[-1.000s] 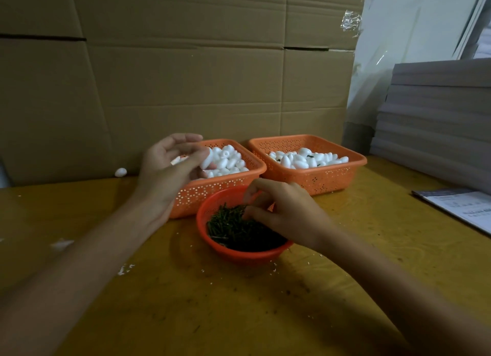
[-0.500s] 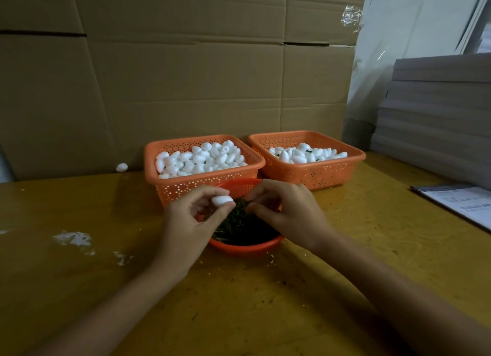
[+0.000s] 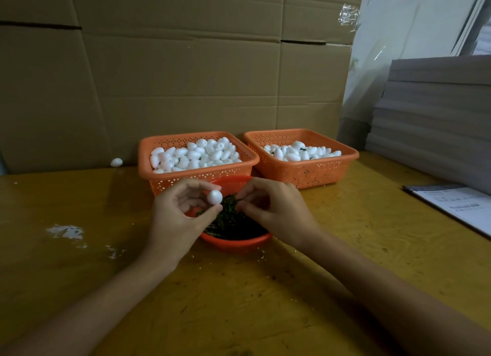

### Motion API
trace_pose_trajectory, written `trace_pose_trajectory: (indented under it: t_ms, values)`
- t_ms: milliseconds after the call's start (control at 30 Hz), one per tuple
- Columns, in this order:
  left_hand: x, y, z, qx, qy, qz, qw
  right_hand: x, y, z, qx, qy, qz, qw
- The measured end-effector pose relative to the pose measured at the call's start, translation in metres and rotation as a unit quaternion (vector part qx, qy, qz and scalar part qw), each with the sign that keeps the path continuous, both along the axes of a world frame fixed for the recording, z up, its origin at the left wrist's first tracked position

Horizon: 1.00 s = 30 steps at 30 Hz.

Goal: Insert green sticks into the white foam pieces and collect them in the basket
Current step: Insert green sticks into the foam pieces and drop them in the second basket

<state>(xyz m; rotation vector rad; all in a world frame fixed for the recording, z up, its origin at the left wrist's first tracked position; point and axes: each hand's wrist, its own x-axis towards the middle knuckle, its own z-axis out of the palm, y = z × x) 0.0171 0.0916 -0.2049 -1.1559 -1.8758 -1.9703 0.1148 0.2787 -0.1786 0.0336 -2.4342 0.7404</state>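
Left fingertips (image 3: 203,185) have one foam piece (image 3: 214,197) pinched between thumb and index, held over the bowl (image 3: 233,242). Right fingertips (image 3: 245,193) are pinched together just beside it, right above the sticks (image 3: 228,223). Can't tell if there's actually a stick in that pinch, it's too small and dark. Left hand (image 3: 180,217) and right hand (image 3: 276,209) both hover over the bowl.

Behind it, the left basket (image 3: 143,148) is heaped with foam. The right basket (image 3: 353,154) has less, with dark bits in it, so I'd guess that's the done pile.

Tip imo: hold the foam steady, line the stick up with its end and push gently straight along its length, or it'll poke out the side or crumble.

The paper (image 3: 457,204) on the right has print, but it's unreadable. No brands I can spot.
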Motion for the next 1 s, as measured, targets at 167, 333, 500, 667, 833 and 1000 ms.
trace_pose_trajectory:
  t_ms: [167,333,500,667,833,1000]
  values:
    - [-0.0028,-0.0002,-0.0007,-0.001,0.022,-0.01,1.0,-0.0012,-0.0004,0.0011,-0.001,-0.002,0.004,1.0]
    - [-0.0037,-0.0007,-0.0023,-0.005,0.06,-0.003,0.998,-0.0015,-0.0003,0.001,0.0,-0.006,0.013,1.0]
    - [-0.0015,-0.0011,-0.0021,-0.018,0.052,0.006,0.998,-0.0021,0.0006,0.0011,-0.002,-0.011,0.02,1.0]
    - [-0.0001,-0.0016,-0.0017,-0.027,0.027,0.01,0.999,-0.0024,0.0006,0.0023,0.005,-0.015,0.018,1.0]
    - [0.0037,-0.0016,0.0004,-0.016,0.027,0.005,0.999,-0.0016,0.0009,0.0029,0.0,-0.009,0.016,1.0]
    - [0.0036,-0.0016,0.0006,-0.016,0.019,0.001,1.0,-0.0013,0.0005,0.0027,-0.017,-0.018,0.025,0.999]
